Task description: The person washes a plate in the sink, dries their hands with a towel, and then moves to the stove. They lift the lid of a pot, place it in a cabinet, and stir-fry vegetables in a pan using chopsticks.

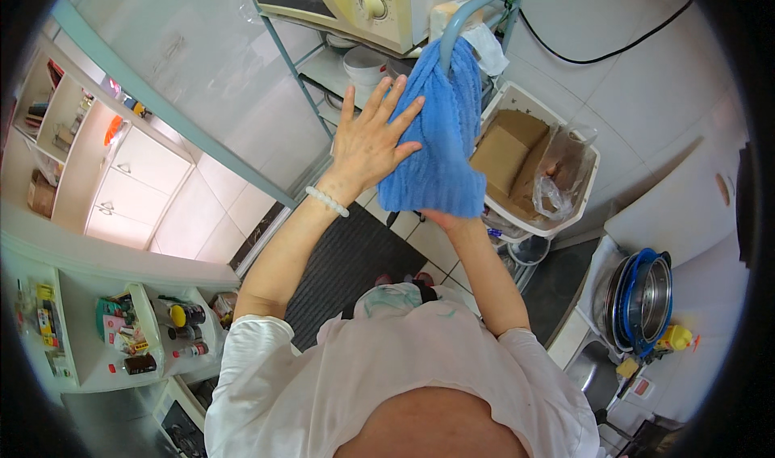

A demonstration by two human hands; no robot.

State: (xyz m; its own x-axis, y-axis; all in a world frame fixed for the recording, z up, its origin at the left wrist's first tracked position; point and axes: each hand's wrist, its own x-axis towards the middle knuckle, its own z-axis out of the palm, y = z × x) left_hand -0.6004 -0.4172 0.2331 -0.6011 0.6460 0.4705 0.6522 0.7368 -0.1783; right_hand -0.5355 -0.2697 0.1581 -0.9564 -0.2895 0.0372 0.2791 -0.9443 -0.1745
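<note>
A blue towel (433, 149) hangs over the curved light-blue metal bar (455, 28) at the end of a rack. My left hand (375, 134), a pale bead bracelet (327, 202) on its wrist, lies with fingers spread at the towel's left edge, its thumb and fingertips against the cloth. Behind the towel's lower end is my right hand (451, 219); the cloth covers its fingers, so its grip is hidden.
A microwave oven (387, 9) stands on the rack, with white bowls below. Right of the towel is a white plastic bin (584, 197) holding cardboard and a clear bag. Stacked basins (645, 300) stand by a sink (590, 373) at right. Bottles and packets fill shelves (151, 331) at left.
</note>
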